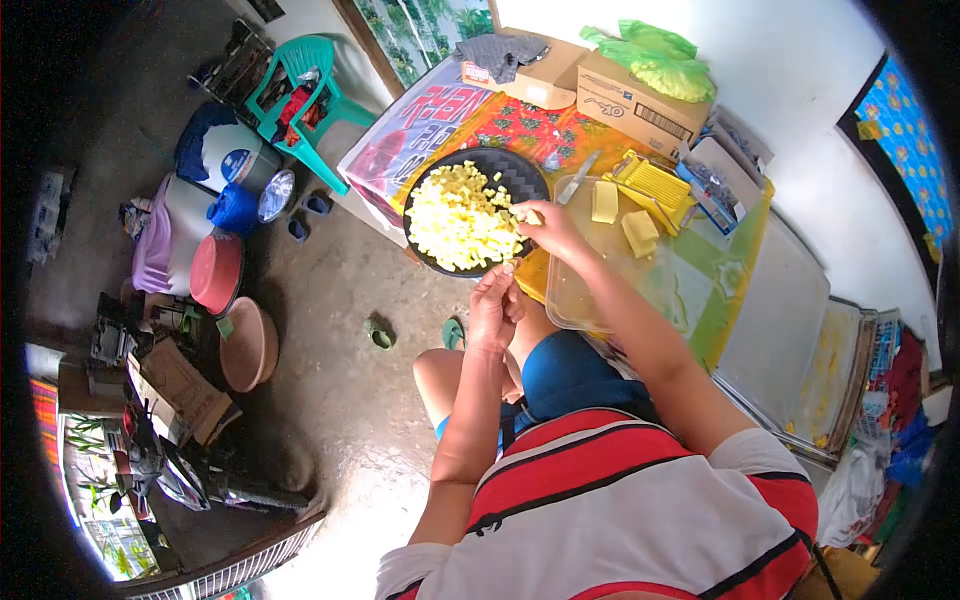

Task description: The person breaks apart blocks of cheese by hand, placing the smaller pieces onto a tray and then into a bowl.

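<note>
A round black tray [522, 177] at the table's edge holds a heap of small pale yellow cubes [458, 215] that look like diced cheese. Over its right rim, my right hand [550, 230] is closed on a few pale yellow pieces [527, 216]. My left hand [495, 305] is just below the near rim, its thumb and finger pinched on a small pale bit too tiny to name. Right of my right hand, two pale yellow blocks [604, 201] lie in a clear plastic container [575, 290]. A knife [578, 178] rests behind it.
A yellow plastic rack [652, 188] and cardboard boxes [635, 105] stand toward the table's back; a green plastic bag [655, 60] tops one. A green chair [305, 100], basins [248, 345] and slippers [379, 333] are on the floor at left.
</note>
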A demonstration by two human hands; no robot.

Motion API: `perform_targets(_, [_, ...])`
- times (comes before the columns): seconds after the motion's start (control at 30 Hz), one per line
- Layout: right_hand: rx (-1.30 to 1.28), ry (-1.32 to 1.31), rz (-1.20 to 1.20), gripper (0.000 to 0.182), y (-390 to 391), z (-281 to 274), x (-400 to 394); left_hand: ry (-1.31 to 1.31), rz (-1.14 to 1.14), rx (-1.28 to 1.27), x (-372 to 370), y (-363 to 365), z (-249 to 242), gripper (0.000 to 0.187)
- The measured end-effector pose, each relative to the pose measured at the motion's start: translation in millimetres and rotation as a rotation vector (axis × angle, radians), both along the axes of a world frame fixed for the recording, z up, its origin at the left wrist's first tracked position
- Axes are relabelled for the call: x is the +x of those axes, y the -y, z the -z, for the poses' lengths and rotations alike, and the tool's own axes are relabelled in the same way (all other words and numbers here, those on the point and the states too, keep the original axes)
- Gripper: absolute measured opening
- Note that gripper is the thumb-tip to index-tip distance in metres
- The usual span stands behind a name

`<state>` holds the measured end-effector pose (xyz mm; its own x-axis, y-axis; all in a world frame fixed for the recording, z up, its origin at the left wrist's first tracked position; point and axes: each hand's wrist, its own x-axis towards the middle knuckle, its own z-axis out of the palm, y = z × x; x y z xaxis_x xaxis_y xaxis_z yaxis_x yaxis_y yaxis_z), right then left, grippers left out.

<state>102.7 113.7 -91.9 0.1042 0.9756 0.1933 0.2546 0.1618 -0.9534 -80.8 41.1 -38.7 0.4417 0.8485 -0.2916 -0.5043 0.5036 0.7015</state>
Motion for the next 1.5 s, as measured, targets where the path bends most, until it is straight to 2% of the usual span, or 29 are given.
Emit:
perform_targets(0.03, [0.006, -0.124, -0.077, 0.031, 12, -18, 1, 0.019, 0.008, -0.002, 0, 0, -3, 0.024])
perform_targets(0.07, [-0.191, -0.216, -0.149, 0.03, 42, -72, -1, 0.039, 0.016, -0.005, 2, -1, -6, 0.024])
perform_targets(0.17, [0.143, -0.148, -0.284, 0.034, 66, -71, 7, 0.047, 0.03, -0.012, 9, 0, -11, 0.023])
perform_targets(0.3, [0.144, 0.136, -0.176, 0.034, 104, -105, 10, -0.01, 0.103, -0.011, 21, 4, -14, 0.018])
perform_targets(0.43, [0.233, 0.133, -0.148, 0.029, 114, -101, 18, -0.036, 0.202, -0.013, 31, 11, -28, 0.014])
perform_targets(0.53, [0.215, 0.045, -0.115, 0.027, 122, -97, 24, 0.046, 0.231, -0.051, 33, 13, -33, 0.014])
perform_targets(0.73, [0.137, 0.031, -0.109, 0.029, 136, -97, 33, -0.082, 0.218, 0.09, 43, 16, -36, 0.013])
perform_targets(0.83, [0.032, -0.063, -0.116, 0.03, 141, -95, 37, -0.126, 0.211, 0.094, 49, 18, -34, 0.012])
perform_targets(0.93, [0.06, -0.085, -0.081, 0.03, 145, -90, 40, -0.115, 0.223, 0.061, 52, 21, -31, 0.011])
perform_targets(1.43, [0.101, -0.003, -0.084, 0.03, 154, -89, 45, -0.075, 0.249, 0.004, 57, 28, -29, 0.014])
perform_targets(1.5, [0.065, -0.053, -0.065, 0.03, 155, -91, 42, -0.065, 0.244, -0.011, 56, 28, -27, 0.014])
